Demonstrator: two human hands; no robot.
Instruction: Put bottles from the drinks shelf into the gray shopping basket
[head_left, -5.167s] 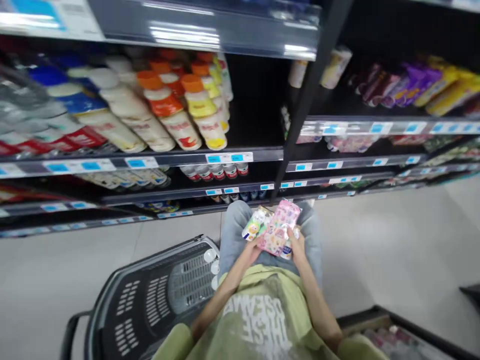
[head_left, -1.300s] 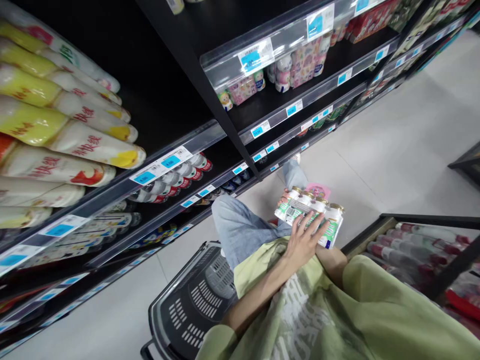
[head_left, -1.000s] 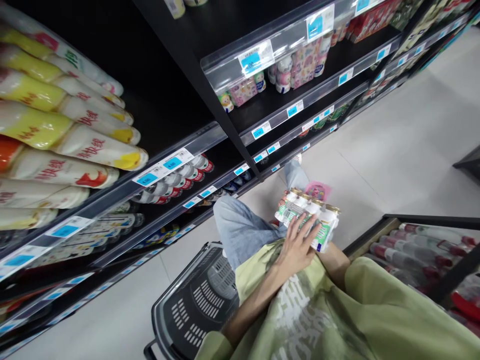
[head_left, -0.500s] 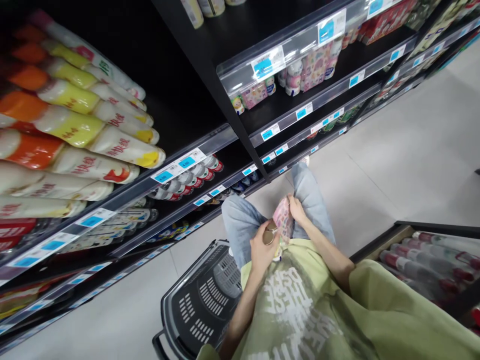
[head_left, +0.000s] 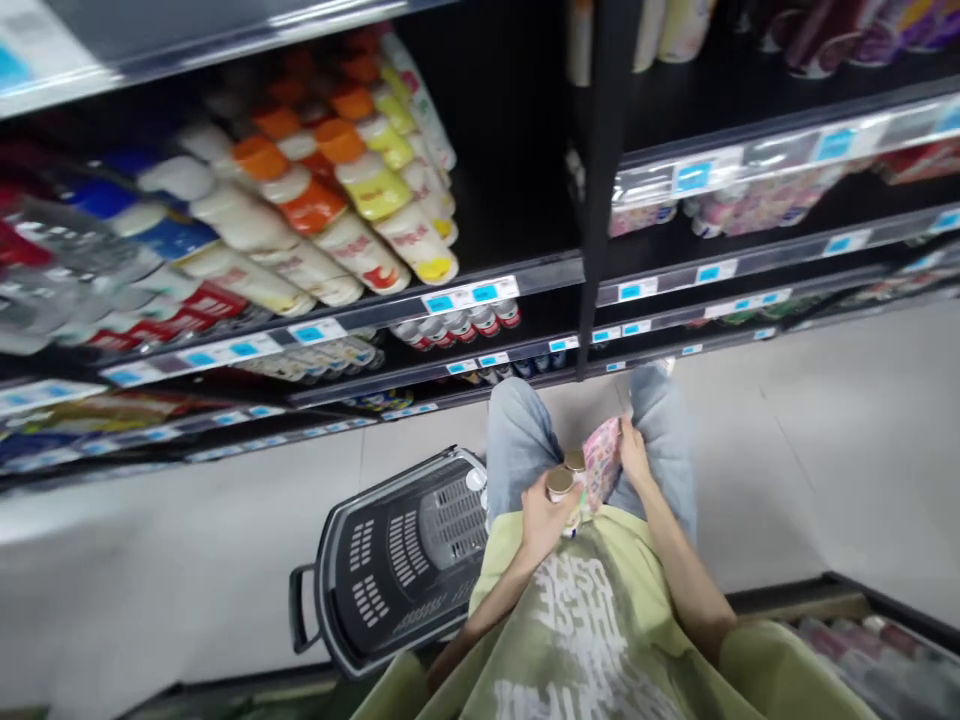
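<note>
My left hand point(head_left: 545, 517) is closed around a small pale bottle point(head_left: 559, 484) with a round gold-coloured end facing up. Just beyond it a second gold end point(head_left: 574, 460) shows, most of that piece hidden behind the first. A pink patterned package point(head_left: 602, 458) stands against them, and my right hand point(head_left: 634, 455) pinches its right edge. Whether the package is joined to the bottles I cannot tell. Both hands are low, over my lap, between my bent knees.
A dark shopping basket point(head_left: 379, 560) with a handle stands on the floor to my left. Shelves ahead hold yellow- and orange-labelled bottles point(head_left: 382, 180), cans point(head_left: 469, 322) and pink patterned packs point(head_left: 780, 200). Behind my right arm is a low bin of bottles point(head_left: 874, 650).
My view has swung left, so the shelves sit further right and more level. The package and bottles are tilted differently; a second gold end now shows. Both hands keep their hold.
</note>
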